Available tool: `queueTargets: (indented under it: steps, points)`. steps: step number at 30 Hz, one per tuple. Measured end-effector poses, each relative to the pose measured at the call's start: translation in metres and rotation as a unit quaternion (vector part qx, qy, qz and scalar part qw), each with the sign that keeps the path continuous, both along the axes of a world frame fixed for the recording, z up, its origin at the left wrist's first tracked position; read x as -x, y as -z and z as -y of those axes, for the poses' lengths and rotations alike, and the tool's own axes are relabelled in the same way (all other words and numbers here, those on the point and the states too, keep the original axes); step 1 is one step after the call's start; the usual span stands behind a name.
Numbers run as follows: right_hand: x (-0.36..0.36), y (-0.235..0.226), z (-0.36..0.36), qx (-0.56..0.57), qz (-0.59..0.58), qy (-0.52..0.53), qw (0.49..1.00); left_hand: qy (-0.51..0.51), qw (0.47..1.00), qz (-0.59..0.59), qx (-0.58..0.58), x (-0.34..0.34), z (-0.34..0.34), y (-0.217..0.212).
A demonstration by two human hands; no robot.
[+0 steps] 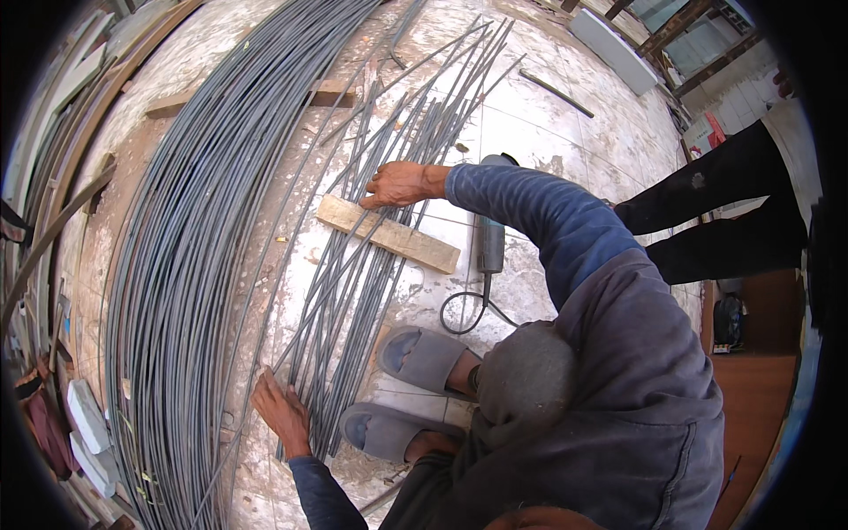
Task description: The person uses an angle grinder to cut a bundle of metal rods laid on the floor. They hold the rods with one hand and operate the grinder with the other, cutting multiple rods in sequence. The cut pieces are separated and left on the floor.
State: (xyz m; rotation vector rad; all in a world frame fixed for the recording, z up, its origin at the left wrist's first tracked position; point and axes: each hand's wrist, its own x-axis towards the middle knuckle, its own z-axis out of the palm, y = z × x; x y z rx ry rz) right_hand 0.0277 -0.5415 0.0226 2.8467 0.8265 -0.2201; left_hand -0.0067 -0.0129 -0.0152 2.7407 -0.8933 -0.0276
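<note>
My left hand [283,412] is low over the floor, its fingers closed around the near end of a thin grey steel rod. My right hand [399,185] is farther up, fingers curled onto the rods just beyond a short wooden block [389,233]. One rod seems to run from hand to hand across the block. Beneath my hands lies a loose bunch of cut steel rods [353,309], some crossing each other. The right fingertips are partly hidden.
A thick bundle of long steel rods [194,212] lies at the left. A grey power tool [490,243] with a looped cord is beside my right forearm. My sandalled feet [415,358] are close to the rods. Another person's black-trousered legs [724,199] are at the right.
</note>
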Motion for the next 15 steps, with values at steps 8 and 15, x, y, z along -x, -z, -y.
queueTargets:
  steps: [8,15]
  points:
    - [0.018,0.013,0.047,-0.014,-0.053,0.087,0.995,-0.006,1.0,0.003,-0.01,0.001,0.001,0.0]
    - [0.031,0.024,0.06,-0.01,-0.055,0.092,0.994,-0.008,1.0,0.024,-0.007,-0.001,0.002,0.005]
